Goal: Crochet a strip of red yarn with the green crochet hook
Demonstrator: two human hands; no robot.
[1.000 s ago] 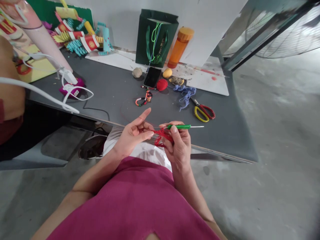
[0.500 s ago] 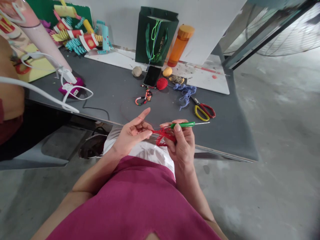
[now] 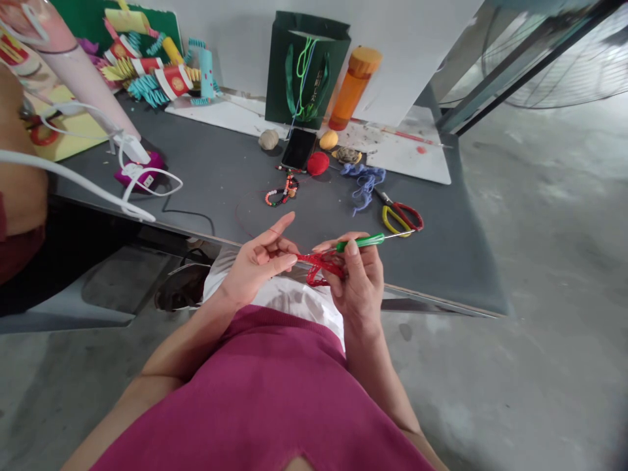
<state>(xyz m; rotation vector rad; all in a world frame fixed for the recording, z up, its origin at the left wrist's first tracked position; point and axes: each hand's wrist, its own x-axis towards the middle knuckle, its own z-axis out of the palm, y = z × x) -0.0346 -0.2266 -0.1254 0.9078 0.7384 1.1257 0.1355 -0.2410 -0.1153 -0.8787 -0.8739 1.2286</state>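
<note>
My left hand (image 3: 260, 261) pinches one end of a red crochet piece (image 3: 321, 265) between thumb and fingers, its index finger raised with a thin red thread over it. Closed round a crochet hook (image 3: 360, 243) with a green handle is my right hand (image 3: 360, 281); the hook's thin metal shaft points left to the crochet work and another metal end sticks out right. The red strip hangs in a loop between both hands, partly hidden by the right fingers. A ball of red yarn (image 3: 318, 163) rests on the table beyond them.
Scissors (image 3: 402, 218) and tangled blue yarn (image 3: 364, 183) lie right of the hands. Behind are a beaded bracelet (image 3: 283, 191), a phone (image 3: 299, 150), a green paper bag (image 3: 307, 72) and an orange bottle (image 3: 354, 88). A white cable (image 3: 78, 176) crosses at left, beside another person's arm (image 3: 22, 157).
The hook in my right hand has tilted slightly, its right end rising over the scissors handles. My left hand has barely moved, still pinching the red work.
</note>
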